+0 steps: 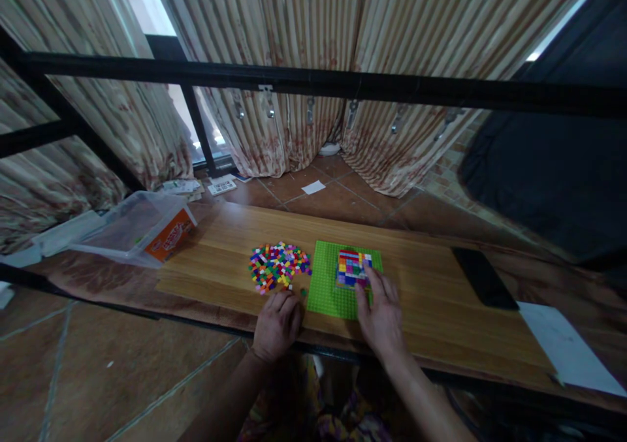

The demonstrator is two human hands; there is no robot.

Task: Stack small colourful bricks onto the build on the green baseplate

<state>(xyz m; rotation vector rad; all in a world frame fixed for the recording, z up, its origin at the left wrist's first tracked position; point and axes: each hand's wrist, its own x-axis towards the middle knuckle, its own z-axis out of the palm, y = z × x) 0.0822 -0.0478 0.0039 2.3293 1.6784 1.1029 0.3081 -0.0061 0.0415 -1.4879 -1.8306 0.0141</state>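
Observation:
A green baseplate [325, 284] lies on the wooden board [431, 285]. A block of many-coloured small bricks [353, 267] stands on its right half. My right hand [379, 313] rests over the plate's lower right part, fingers stretched out, fingertips touching the block's near edge. A loose pile of coloured bricks [277, 266] lies left of the plate. My left hand [275, 324] sits just below that pile at the board's front edge, fingers curled under; whether it holds a brick is hidden.
A clear plastic bin [137, 228] with an orange label stands at the left. A black phone [484, 277] lies on the right of the board, a white sheet [568, 350] beyond it. Curtains and a black bar rise behind.

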